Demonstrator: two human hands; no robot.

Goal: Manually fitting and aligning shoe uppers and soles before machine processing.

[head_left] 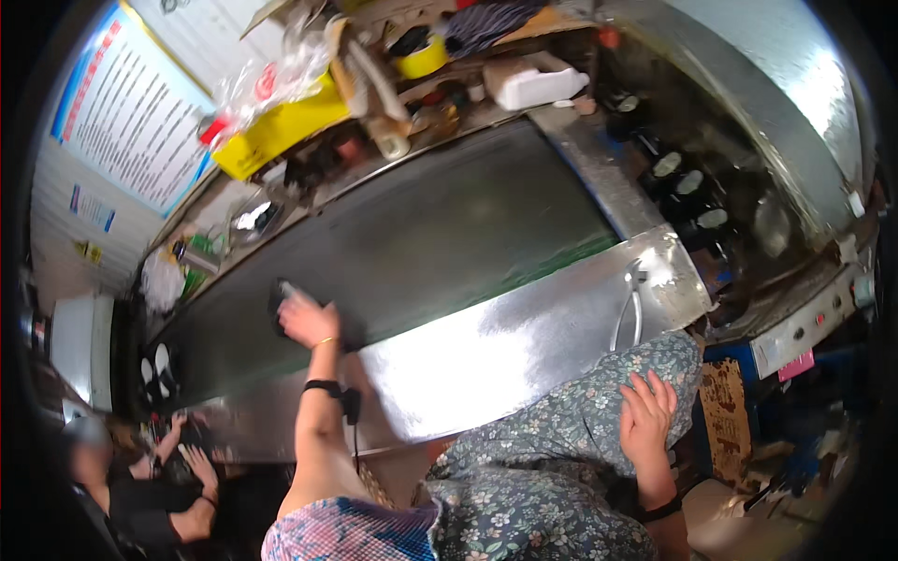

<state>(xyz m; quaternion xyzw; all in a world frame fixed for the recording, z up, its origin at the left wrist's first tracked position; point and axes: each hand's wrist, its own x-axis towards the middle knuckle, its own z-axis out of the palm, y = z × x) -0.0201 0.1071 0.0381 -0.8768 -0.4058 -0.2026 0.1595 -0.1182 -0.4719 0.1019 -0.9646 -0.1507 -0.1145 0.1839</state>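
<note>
Head view: The left hand is extended over the dark belt, with its fingers at a dark item with a pale part. The item is located on the left portion of the belt, between the far edge and the near edge. The fingers overlap the item; whether they grip it or only touch it cannot be determined, as this area is blurred. The right hand is released: fingers extended and slightly spread, nothing held, positioned at the floral garment over the person's lap.

A bright metal panel runs along the near edge of the belt and carries a curved handle toward its right end. Two dark shoes with pale insides are located at the left end of the belt. Further dark shoes stand beyond its right end. Behind the far edge are a yellow box and a white tray. A co-worker is positioned at the lower left, near the belt's left end.
</note>
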